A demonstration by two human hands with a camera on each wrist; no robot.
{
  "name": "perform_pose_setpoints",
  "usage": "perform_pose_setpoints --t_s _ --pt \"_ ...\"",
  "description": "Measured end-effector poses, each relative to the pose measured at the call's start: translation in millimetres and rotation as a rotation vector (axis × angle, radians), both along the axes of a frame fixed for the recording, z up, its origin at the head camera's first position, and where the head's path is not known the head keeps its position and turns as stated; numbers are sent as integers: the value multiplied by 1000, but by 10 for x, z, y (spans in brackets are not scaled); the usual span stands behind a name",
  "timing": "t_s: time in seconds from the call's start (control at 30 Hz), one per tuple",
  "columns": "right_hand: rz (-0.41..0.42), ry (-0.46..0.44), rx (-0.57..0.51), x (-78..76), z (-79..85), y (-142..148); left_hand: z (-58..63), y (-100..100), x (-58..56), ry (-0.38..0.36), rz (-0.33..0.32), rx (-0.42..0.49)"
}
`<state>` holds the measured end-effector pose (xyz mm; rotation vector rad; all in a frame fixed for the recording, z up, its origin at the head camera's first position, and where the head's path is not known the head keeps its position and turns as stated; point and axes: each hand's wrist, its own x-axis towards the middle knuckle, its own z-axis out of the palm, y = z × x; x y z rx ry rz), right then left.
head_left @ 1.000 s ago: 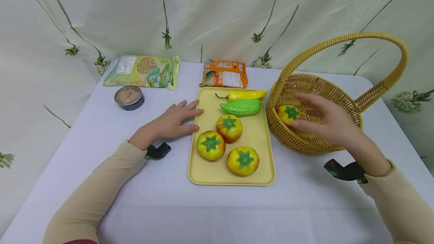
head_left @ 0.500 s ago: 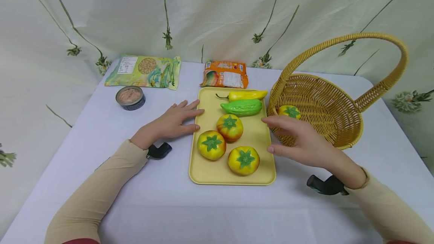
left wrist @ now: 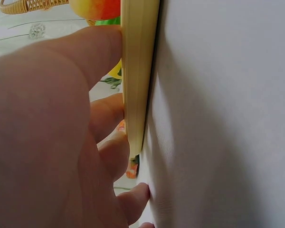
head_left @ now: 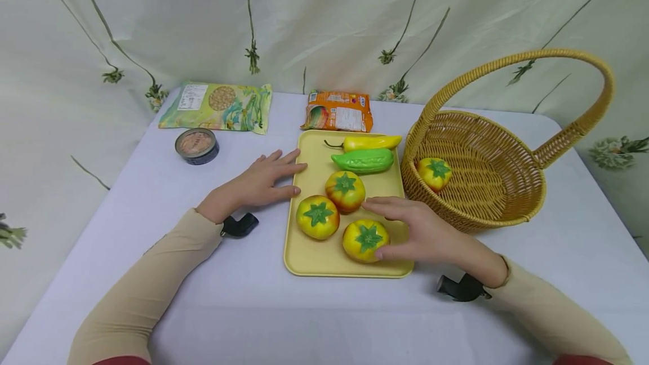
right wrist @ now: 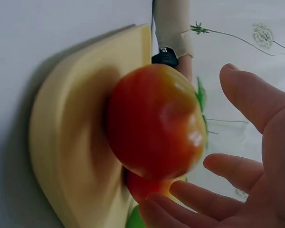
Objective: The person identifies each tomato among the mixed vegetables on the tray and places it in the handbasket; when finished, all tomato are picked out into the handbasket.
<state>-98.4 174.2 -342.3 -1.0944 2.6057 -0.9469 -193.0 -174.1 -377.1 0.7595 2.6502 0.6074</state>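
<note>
My left hand (head_left: 258, 179) lies with fingers spread at the left rim of a yellow tray (head_left: 296, 258); in the left wrist view, thumb and fingertips touch its side (left wrist: 135, 71). Three yellow-red tomatoes with green star-shaped tops lie on it. Over the tray's right edge, my right hand (head_left: 423, 232) reaches in, thumb and fingers parted around the nearest tomato (head_left: 362, 241). The right wrist view shows a gap between that tomato (right wrist: 154, 121) and the right palm. The other two tomatoes sit at left (head_left: 318, 217) and behind (head_left: 345, 190).
A yellow pepper (head_left: 372, 142) and a green bumpy vegetable (head_left: 365, 160) lie at the tray's back. At right stands a tall-handled wicker basket (head_left: 487, 151) holding one tomato (head_left: 435, 173). Behind are an orange packet (head_left: 338, 111), a green bag (head_left: 218, 107) and a round can (head_left: 197, 146).
My right hand has come out of the basket and moved left to the nearest tomato on the tray, leaving a tomato in the basket. The left hand has stayed at the tray's rim.
</note>
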Motion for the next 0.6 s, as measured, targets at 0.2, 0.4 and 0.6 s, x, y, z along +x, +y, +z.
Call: perform_pose_setpoints --t_s 0.2,0.4,0.6 --pt "10 -27 7 17 -103 -52 -6 4 2 1 -7 4" --pt "5 -51 57 14 -153 -94 11 -3 14 8 -6 7" --pt "-2 -70 77 18 -191 -109 16 -4 11 5 -3 8"
